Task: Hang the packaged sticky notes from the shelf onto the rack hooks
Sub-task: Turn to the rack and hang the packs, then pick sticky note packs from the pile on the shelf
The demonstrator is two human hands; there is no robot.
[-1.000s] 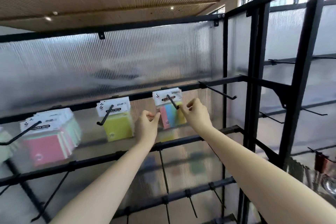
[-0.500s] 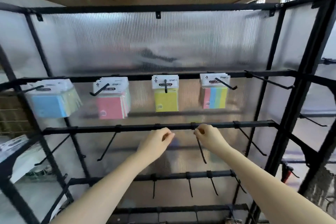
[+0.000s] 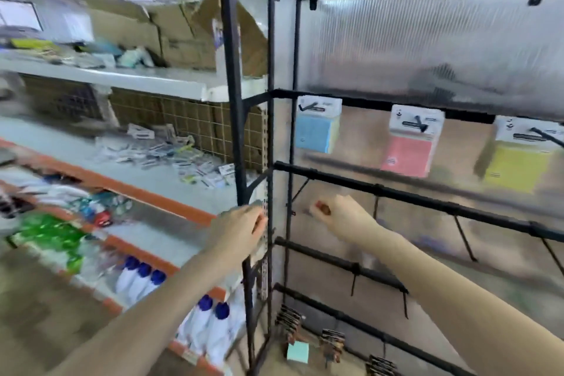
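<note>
Three packs of sticky notes hang on the black rack's (image 3: 396, 192) upper hooks: a blue pack (image 3: 317, 134), a pink pack (image 3: 409, 156) and a yellow pack (image 3: 515, 168). A blurred pile of small packaged items (image 3: 164, 156) lies on the grey shelf (image 3: 76, 146) to the left. My left hand (image 3: 241, 229) hovers by the rack's left post, fingers relaxed, holding nothing. My right hand (image 3: 338, 217) hangs loosely curled in front of the second bar, also holding nothing.
Bare hooks stick out from the lower bars (image 3: 464, 241). A loose green pad (image 3: 297, 351) lies at the rack's foot among dark clips. White bottles with blue caps (image 3: 201, 320) and a green pack (image 3: 48, 235) fill the lower shelves. Cardboard boxes (image 3: 171, 30) stand on top.
My view has swung left from the rack to the shelf. Both hands let go of the multicolour pack on its hook, dropped lower and moved left, holding nothing.
</note>
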